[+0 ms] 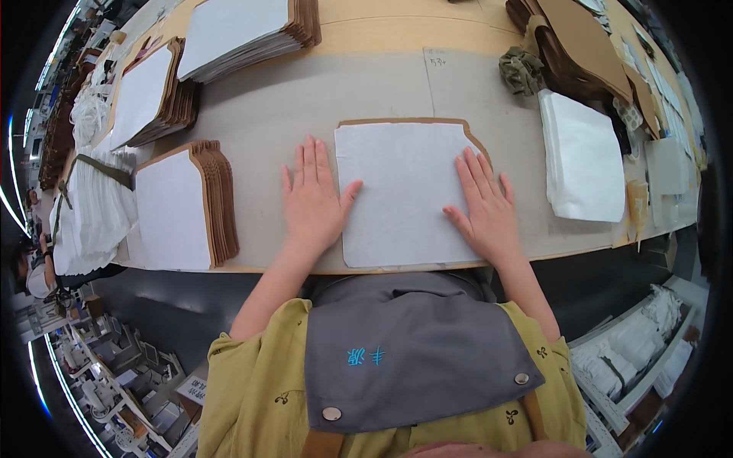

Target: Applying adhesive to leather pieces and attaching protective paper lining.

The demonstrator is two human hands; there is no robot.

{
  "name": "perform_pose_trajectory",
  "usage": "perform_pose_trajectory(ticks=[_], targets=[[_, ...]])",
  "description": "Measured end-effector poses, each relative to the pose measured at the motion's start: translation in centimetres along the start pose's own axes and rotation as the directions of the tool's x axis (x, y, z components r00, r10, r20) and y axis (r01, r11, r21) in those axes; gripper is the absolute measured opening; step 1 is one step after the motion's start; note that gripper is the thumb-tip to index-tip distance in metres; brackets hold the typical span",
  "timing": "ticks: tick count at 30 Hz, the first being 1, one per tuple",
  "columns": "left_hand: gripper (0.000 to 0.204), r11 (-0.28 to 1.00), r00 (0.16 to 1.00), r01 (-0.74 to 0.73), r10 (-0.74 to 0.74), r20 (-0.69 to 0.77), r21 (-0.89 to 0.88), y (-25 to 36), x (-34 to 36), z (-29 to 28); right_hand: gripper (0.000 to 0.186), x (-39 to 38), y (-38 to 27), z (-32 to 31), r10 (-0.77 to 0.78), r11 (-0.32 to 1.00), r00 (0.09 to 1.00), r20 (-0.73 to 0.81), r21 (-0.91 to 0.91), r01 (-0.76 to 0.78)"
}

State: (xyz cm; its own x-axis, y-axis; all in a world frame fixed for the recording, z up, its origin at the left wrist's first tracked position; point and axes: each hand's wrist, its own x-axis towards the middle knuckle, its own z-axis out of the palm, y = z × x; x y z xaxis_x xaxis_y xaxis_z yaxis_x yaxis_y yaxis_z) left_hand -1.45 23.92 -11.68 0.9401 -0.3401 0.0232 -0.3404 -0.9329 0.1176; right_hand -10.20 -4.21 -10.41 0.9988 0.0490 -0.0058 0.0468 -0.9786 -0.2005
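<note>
A white panel with a brown edge (405, 198) lies flat on the table before me, its brown border showing along the top and the upper right corner. My left hand (313, 191) rests palm down beside its left edge, fingers stretched out, the thumb reaching over the panel. On the right side my right hand (485, 202) lies flat with fingers spread, partly on the panel and across its right edge. Neither hand grips anything. What lies under the palms is hidden.
Stacks of similar white and brown panels stand at the left (174, 210), farther back (145, 95) and at the top (237, 34). White folded sheets (582, 160) lie at the right, below brown pieces (584, 46) and a green scrunched cloth (521, 70). The table's front edge (412, 269) runs close to me.
</note>
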Motion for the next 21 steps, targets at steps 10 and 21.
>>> perform_pose_trajectory(ticks=[10, 21], targets=[[0.059, 0.938, 0.947, -0.308, 0.287, -0.142, -0.159, 1.9, 5.4, -1.4, 0.066, -0.8, 1.4, 0.6, 0.052, 0.990, 0.984, -0.169, 0.137, -0.029], [0.039, 0.868, 0.716, -0.411, 0.496, 0.492, -0.277, 4.6, 15.5, -4.6, 0.054, -0.6, 2.2, -0.6, 0.088, 0.954, 0.949, -0.302, 0.299, 0.007]])
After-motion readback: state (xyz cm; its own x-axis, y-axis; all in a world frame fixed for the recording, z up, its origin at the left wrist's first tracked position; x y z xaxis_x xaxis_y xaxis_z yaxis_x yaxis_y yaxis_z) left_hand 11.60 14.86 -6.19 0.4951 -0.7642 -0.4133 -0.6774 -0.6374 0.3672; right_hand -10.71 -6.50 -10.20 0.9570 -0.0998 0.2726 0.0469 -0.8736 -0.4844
